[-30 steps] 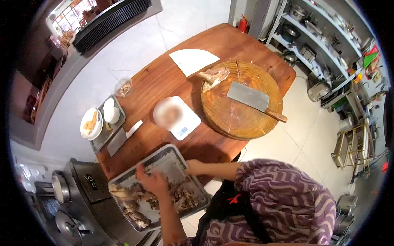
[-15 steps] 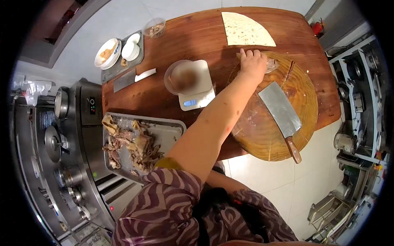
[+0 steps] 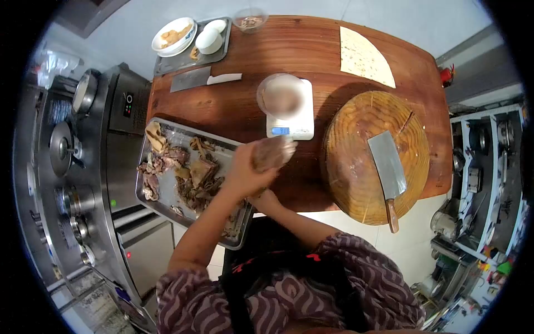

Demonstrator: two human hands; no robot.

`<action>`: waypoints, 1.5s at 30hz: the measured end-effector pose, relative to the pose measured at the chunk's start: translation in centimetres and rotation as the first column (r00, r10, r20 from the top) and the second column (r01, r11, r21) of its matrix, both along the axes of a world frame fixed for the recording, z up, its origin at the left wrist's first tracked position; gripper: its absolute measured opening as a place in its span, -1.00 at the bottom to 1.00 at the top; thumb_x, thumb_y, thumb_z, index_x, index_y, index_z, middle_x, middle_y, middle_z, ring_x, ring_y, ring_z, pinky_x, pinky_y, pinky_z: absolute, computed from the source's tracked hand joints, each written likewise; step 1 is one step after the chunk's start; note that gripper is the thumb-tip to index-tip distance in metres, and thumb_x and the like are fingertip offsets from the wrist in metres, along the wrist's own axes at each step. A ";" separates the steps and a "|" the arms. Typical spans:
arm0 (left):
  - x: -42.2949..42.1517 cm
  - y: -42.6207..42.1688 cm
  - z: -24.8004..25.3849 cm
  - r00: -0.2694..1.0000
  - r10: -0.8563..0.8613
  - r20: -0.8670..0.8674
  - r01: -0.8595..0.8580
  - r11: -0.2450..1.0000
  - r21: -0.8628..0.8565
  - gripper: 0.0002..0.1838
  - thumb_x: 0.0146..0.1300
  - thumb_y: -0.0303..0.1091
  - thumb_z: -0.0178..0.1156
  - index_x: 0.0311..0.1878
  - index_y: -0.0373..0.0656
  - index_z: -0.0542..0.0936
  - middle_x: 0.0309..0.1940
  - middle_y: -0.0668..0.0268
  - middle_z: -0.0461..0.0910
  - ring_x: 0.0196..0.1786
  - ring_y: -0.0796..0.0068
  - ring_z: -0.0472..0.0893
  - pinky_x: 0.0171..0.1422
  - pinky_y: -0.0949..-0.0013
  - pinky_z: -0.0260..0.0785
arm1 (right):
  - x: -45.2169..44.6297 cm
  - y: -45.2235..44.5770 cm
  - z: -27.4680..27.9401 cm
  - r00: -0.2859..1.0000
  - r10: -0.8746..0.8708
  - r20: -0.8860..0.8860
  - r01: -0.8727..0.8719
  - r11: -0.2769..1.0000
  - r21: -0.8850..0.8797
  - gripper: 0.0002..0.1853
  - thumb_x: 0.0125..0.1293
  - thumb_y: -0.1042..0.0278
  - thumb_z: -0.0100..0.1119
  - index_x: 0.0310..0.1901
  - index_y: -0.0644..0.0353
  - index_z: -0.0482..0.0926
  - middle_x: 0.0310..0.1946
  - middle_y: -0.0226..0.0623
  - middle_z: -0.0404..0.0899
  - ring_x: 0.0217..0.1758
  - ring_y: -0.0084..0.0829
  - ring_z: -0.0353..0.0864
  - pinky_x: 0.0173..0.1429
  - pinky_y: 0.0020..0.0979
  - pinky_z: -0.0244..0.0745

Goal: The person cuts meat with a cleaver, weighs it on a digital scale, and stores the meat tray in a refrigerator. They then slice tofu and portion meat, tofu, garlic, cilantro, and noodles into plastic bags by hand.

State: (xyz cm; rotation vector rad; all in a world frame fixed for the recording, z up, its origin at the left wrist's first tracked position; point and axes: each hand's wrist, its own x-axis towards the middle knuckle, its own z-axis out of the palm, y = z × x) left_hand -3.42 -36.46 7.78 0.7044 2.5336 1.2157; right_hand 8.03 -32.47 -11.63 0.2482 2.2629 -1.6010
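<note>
My left hand (image 3: 248, 171) is closed around a brownish piece of meat (image 3: 269, 155), blurred by motion, in front of the kitchen scale (image 3: 305, 125). My right hand (image 3: 266, 202) is just below it, at the right edge of the metal tray (image 3: 240, 240); its fingers are hidden behind the left hand and the tray's edge. Chunks of cooked meat and bone (image 3: 200, 172) lie in the tray. On the scale rests a clear bowl (image 3: 262, 110) with blurred brown contents. A cleaver (image 3: 387, 164) lies across the round chopping block (image 3: 353, 183), its handle over the near edge.
A quarter of flatbread (image 3: 364, 58) lies behind the block. At the back left are a white-handled knife (image 3: 192, 79), a small tray (image 3: 167, 65) with white dishes, and a clear bowl (image 3: 250, 22) of scraps. Steel shelving stands on both sides.
My left hand has drawn back from the far side of the chopping block to the front of the scale, bringing the piece of meat. My right hand has come into view. The camera view has shifted.
</note>
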 end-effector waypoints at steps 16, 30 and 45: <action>9.0 -25.5 -1.5 0.801 0.546 -0.245 -0.585 0.801 -0.127 -0.52 0.07 -0.33 0.22 0.11 -0.09 0.43 0.15 0.09 0.33 0.21 0.03 0.30 0.28 0.11 0.16 | -1.1 1.0 2.7 0.725 -0.120 0.678 0.593 0.609 -0.527 -0.49 0.09 0.61 -0.13 0.16 0.33 0.19 0.08 -0.01 0.33 0.16 0.01 0.36 0.24 0.08 0.29; 15.8 -71.4 -15.4 0.082 0.938 -0.337 -0.978 0.010 -0.209 -0.41 -0.01 -0.39 0.20 0.16 -0.25 0.35 -0.10 -0.07 0.48 -0.06 0.01 0.50 0.10 0.14 0.35 | 10.3 -15.0 10.4 0.773 -0.282 0.568 0.629 0.463 -0.625 -0.35 -0.24 0.55 -0.05 0.08 0.38 0.33 0.00 -0.04 0.44 0.10 0.04 0.42 0.23 0.04 0.32; 20.6 -68.7 -21.1 0.053 0.984 -0.171 -0.995 0.037 -0.093 -0.42 0.00 -0.27 0.22 0.10 -0.26 0.31 -0.02 0.00 0.47 0.01 0.00 0.47 0.16 0.06 0.21 | 7.7 -18.5 9.7 0.748 -0.139 0.648 0.544 0.688 -0.480 -0.61 -0.13 0.60 -0.02 -0.14 0.44 0.40 -0.14 0.00 0.49 -0.07 -0.04 0.52 0.10 -0.04 0.44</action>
